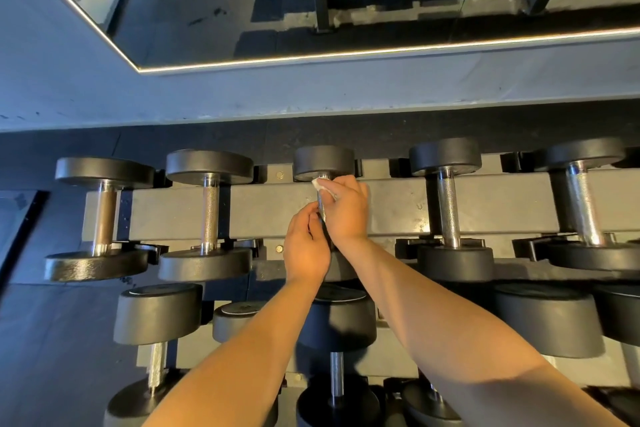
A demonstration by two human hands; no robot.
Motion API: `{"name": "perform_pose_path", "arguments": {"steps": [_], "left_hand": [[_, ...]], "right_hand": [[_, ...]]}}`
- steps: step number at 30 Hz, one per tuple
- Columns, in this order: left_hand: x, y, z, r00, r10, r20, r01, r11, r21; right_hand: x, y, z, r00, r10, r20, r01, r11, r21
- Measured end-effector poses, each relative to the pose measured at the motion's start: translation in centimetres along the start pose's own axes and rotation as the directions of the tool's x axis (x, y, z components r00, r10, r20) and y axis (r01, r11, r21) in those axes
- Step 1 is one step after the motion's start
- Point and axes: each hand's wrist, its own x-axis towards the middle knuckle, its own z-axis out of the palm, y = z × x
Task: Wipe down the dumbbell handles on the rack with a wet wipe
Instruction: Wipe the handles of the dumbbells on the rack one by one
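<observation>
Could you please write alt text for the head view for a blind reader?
A person's right hand grips a white wipe round the handle of the middle dumbbell on a rack; the left hand holds the same handle nearer.

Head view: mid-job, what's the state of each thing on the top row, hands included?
wet wipe: bunched, pressed to the handle's far end under the right hand.
middle dumbbell handle: seated in the rack, held by both hands.
right hand: grip wrapped round wipe and handle.
left hand: fingers curled on the handle's near part.
neighbouring dumbbell: seated in the rack, untouched.
rack: carrying the row of dumbbells.
</observation>
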Motion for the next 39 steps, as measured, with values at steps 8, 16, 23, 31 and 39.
{"name": "perform_pose_path", "arguments": {"steps": [8, 16, 23, 31, 39], "left_hand": [[-0.2, 0.1, -0.2, 0.999, -0.041, -0.007, 0.04, 0.998, -0.037], [-0.4, 0.5, -0.4, 0.997, -0.079, -0.021, 0.078, 0.995, -0.066], [-2.0, -1.6, -0.7, 0.988, -0.145, 0.048, 0.149, 0.985, -0.084], [-2.2, -1.2, -1.4, 0.984, -0.117, 0.133, 0.126, 0.99, -0.064], [-2.0, -1.4, -2.0, 0.984, -0.121, 0.134, 0.126, 0.991, -0.034]], "right_hand": [[-4.3, 1.4, -1.3, 0.995, 0.03, 0.099, -0.033, 0.999, 0.032], [0.2, 0.4, -1.1, 0.978, 0.121, 0.172, -0.164, 0.949, 0.268], [-4.3, 3.3, -2.9, 0.943, 0.161, 0.291, -0.22, 0.958, 0.185], [-3.8, 2.1, -4.5, 0.815, 0.357, 0.456, -0.444, 0.891, 0.097], [-2.8, 0.6, -4.2, 0.843, 0.187, 0.505, -0.232, 0.972, 0.028]]}}
